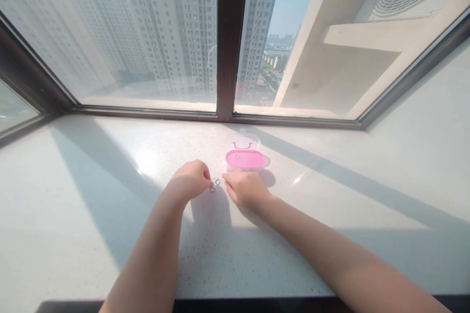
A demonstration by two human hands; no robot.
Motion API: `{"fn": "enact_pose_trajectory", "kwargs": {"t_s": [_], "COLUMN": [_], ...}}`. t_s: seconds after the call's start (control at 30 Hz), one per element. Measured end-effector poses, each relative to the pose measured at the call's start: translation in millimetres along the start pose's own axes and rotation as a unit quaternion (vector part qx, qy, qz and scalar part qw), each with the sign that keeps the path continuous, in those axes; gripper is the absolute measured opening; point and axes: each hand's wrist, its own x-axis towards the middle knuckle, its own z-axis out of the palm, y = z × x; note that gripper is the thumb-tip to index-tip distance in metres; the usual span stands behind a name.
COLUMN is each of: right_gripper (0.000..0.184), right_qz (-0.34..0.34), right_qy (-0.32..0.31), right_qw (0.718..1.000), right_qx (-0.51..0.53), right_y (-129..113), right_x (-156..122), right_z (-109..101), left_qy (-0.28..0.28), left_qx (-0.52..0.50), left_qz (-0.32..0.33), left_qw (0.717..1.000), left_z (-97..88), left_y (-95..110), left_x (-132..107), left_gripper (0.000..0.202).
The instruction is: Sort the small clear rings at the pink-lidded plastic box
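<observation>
My left hand (191, 181) and my right hand (244, 188) rest close together on a white stone windowsill (91, 205). Both are curled into pinches around small metal rings (215, 184) that sit between the fingertips; the rings look linked or touching, and I cannot tell which. Just beyond my right hand lies a small clear plastic case (245, 155) with a pink inside, its lid open and tipped back toward the window.
A wide window with a dark frame and a centre post (227, 58) runs along the sill's far edge. The sill's front edge (235, 299) is dark, close under my forearms. Tall buildings show outside.
</observation>
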Motion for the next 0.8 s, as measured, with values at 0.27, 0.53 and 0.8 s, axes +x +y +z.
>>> {"fn": "enact_pose_trajectory", "kwargs": {"t_s": [0.27,0.53,0.8], "right_gripper": [0.02,0.018,0.012], "right_qz": [0.013,-0.004,-0.014], "right_qy": [-0.03,0.01,0.037], "right_qw": [0.999,1.0,0.999], "right_qx": [-0.029,-0.021,0.015], "right_y": [3.4,6.3,9.3], "right_x": [2.8,8.7,5.5], "right_z": [7.8,15.0,18.9], "left_qy": [-0.012,0.041,0.023], "left_qx": [0.053,-0.012,-0.018], "left_qz": [0.043,0.074,0.065], "left_qw": [0.998,0.996,0.997], "left_z": [12.8,19.2,13.4], "left_y": [-2.9,-8.1,-3.2], "left_x": [6.7,7.2,4.6], "left_gripper": [0.004,0.01,0.011]}}
